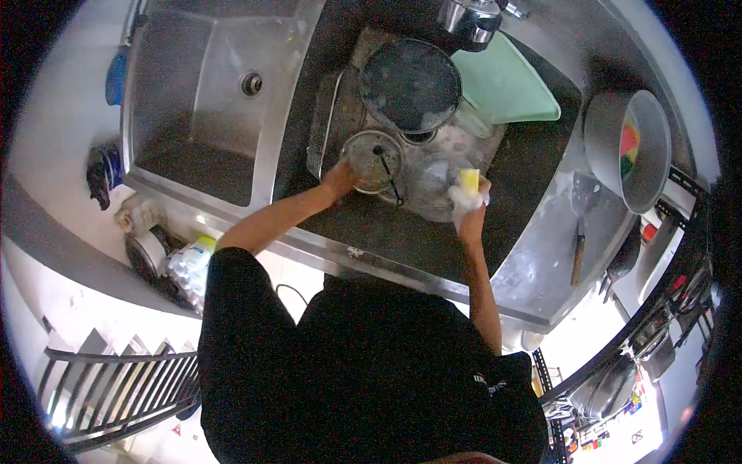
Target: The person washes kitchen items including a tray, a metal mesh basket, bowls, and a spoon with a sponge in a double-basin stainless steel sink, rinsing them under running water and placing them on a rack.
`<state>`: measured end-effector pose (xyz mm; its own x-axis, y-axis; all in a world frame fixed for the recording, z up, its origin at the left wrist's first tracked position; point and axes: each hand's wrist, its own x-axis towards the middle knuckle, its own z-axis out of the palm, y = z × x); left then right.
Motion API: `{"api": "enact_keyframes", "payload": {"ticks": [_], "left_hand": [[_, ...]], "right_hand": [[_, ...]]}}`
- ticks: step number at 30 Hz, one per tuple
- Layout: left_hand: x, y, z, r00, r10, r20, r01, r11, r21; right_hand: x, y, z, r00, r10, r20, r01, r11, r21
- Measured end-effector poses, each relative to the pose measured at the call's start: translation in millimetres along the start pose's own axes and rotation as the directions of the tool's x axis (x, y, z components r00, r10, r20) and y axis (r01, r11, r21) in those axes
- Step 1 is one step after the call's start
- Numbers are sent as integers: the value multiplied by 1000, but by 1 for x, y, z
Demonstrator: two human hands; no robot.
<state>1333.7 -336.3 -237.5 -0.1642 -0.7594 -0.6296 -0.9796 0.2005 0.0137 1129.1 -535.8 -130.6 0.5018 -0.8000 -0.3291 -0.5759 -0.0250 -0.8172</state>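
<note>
My left hand [340, 181] is closed on the rim of a round, greyish dish [362, 158]; I cannot tell whether it is a shallow pot or a lid. A thin dark rod with a round black end [388, 172] lies across it. In my right hand [473, 218] is a yellow sponge [469, 180] covered in white suds. Just beside the sponge, a cloudy, see-through round bowl or lid [430, 189] sits in the sink basin [348, 232]. Behind both hands lies a large dark round pan [410, 85], with a pale green tray [510, 81] leaning to its right.
A metal tap [471, 23] overhangs the back of the basin. To the left is a second steel basin [170, 162] with a drain [252, 83]. On the right drainboard rest a large grey bowl [649, 155] and a spatula with a wooden handle [578, 259]. Utensils hang from a rack [665, 317].
</note>
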Motion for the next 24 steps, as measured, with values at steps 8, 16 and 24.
{"api": "enact_keyframes", "payload": {"ticks": [8, 16, 24], "left_hand": [[-44, -33, 2, 998, 29, -62, -30, 999, -12], [-93, -33, -122, 946, 323, -18, -323, 946, -20], [-131, -68, -246, 921, -86, -379, -226, 676, -701]], "right_hand": [[2, -1, -16, 956, 218, 196, -276, 895, 351], [-10, -34, -50, 989, 145, -19, -86, 677, 731], [-27, -43, -67, 961, 161, -225, 61, 671, 739]]}}
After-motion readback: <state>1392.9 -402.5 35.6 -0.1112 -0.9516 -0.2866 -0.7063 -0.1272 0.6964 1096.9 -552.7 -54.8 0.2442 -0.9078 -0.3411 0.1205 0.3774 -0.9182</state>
